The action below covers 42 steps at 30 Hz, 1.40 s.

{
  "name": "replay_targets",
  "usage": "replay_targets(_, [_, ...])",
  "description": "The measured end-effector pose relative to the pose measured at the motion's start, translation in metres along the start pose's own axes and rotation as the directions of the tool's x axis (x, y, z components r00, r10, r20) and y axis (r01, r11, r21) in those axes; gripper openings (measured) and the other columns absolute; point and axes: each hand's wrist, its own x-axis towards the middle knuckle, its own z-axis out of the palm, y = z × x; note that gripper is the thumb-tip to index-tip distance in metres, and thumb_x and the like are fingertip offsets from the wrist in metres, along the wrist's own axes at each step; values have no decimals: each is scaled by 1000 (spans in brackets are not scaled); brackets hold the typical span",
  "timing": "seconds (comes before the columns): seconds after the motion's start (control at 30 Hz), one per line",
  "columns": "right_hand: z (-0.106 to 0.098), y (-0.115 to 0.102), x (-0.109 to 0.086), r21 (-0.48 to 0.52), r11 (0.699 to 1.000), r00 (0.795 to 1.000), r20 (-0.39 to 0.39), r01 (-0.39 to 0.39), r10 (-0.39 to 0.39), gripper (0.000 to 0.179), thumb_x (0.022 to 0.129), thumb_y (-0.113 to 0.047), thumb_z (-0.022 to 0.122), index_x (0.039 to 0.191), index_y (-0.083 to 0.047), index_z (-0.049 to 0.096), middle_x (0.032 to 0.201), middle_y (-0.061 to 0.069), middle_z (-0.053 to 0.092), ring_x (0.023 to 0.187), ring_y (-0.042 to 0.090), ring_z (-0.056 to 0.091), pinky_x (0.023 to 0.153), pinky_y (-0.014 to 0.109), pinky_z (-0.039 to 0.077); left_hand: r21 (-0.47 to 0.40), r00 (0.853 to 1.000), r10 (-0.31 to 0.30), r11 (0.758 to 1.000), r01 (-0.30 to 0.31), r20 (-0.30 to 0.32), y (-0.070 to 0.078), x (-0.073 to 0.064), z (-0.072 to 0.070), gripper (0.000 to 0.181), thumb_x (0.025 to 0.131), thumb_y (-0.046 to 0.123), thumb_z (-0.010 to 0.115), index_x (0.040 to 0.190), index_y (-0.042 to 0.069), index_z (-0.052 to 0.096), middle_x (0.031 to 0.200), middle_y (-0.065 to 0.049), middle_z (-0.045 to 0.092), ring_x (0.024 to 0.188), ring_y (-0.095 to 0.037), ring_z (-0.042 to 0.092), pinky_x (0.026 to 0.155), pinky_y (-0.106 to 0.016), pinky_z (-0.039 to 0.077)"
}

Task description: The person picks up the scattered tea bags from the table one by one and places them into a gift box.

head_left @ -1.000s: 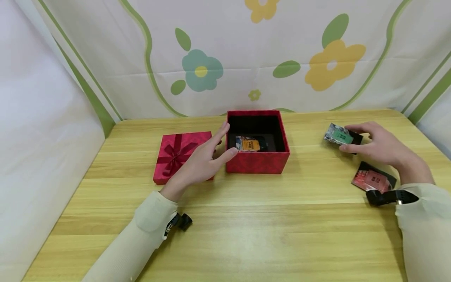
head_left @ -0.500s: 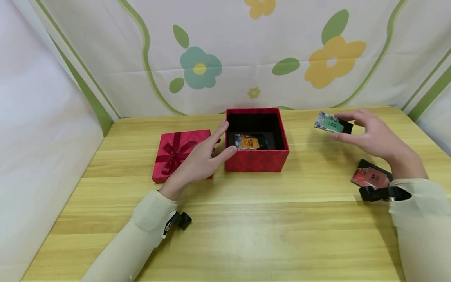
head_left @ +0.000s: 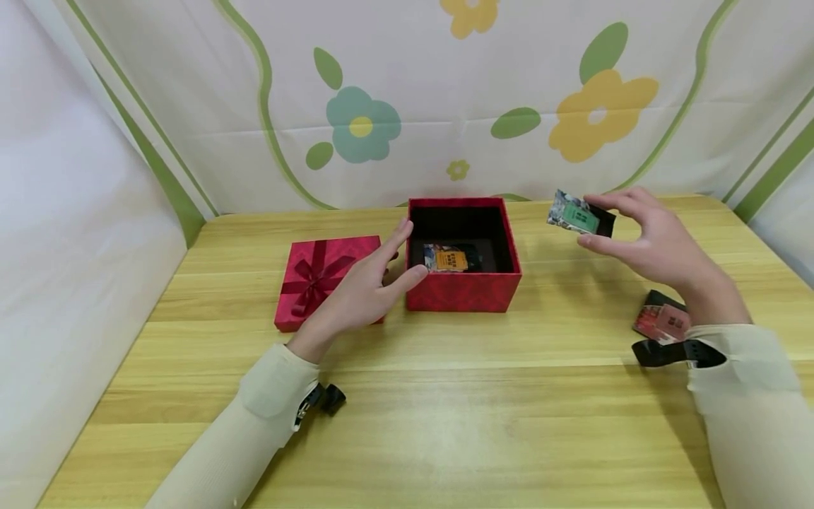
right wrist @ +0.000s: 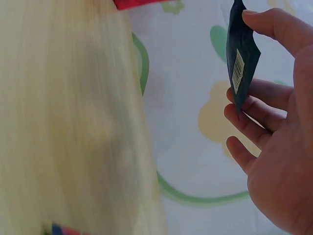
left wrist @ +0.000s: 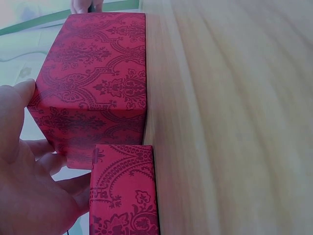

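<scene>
The right hand is reaching forward over the table, its thumb and fingers pinching the green packet by its black end. The left hand is stretching its fingers along the box's left side—thumb and fingers standing apart, touching rather than clasping. Compared with a second ago, the right hand is carrying the green packet farther left and higher, nearer the box, while the left hand is staying put. The green packet is hanging tilted above the table, right of the box, showing a grey-blue pattern around a green label—its dark back is bearing a barcode. An orange packet is lying inside the box; a red packet is lying by the right wrist.
</scene>
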Motion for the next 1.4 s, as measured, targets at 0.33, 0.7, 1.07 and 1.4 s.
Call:
replay_targets(0.33, [9,-26,1,25,997,997,-17,77,-77,68,94,-30,82,156,-25,55,151,7,50,141,36,42,114,67,31,3,1000,-6,1000,6,3,0,1,1,79,106,58,55,168,48,9,176,25,4,162,-27,33,130,-57,31])
replay_targets(0.7, [30,-47,4,48,985,986,-20,164,-163,65,93,-28,83,153,-25,59,150,6,54,140,31,47,113,59,34,3,1000,-22,1000,22,-8,0,-2,-2,79,105,58,56,168,49,9,176,27,5,162,-26,33,128,-58,32])
replay_targets(1.07, [40,-64,6,47,972,973,-22,232,-231,65,90,-26,86,150,-19,62,147,5,58,141,28,49,114,57,37,6,1000,-28,1000,28,-15,-2,-2,-1,80,105,59,56,168,50,8,176,26,5,161,-27,35,129,-56,33])
replay_targets(1.4, [52,-76,11,66,958,960,-15,279,-279,63,89,-22,87,147,-16,65,145,8,60,139,30,51,116,59,38,24,999,-31,999,31,-17,-4,-5,-4,80,105,60,55,169,46,9,176,26,6,162,-26,33,130,-57,31])
